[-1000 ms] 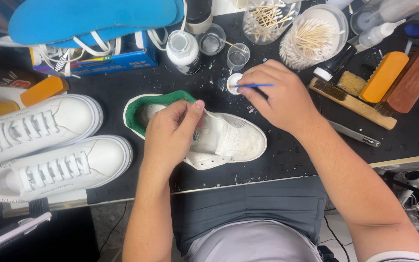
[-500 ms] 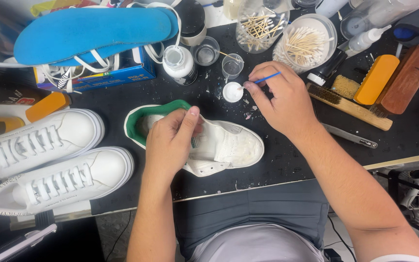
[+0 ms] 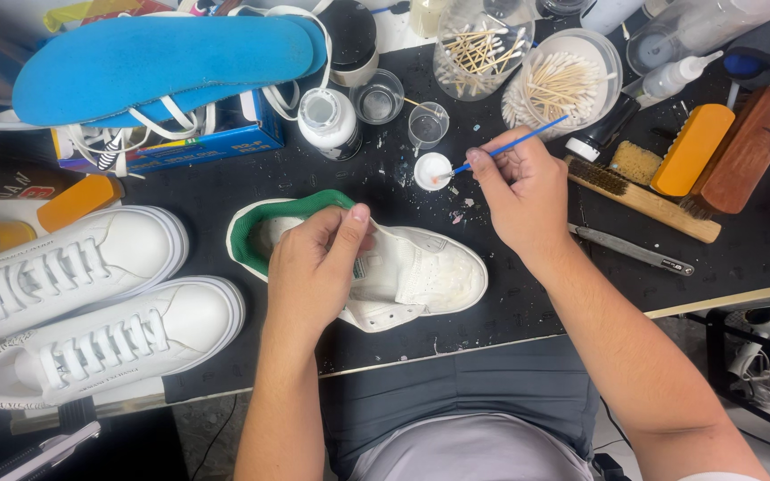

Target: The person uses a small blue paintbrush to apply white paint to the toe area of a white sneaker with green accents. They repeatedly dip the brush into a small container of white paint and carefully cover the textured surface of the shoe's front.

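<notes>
Left hand (image 3: pixel 314 267) clamps the unlaced white shoe with green lining (image 3: pixel 376 267) at mid-bench, near the front edge. Right hand (image 3: pixel 523 191) pinches a blue-handled fine brush (image 3: pixel 505 147), tip in a small white lid of paint (image 3: pixel 432 170) (toward the back edge). Judgement: brush loading only; touch-up on the upper largely left, laces (image 3: pixel 180 125) not refitted.
</notes>
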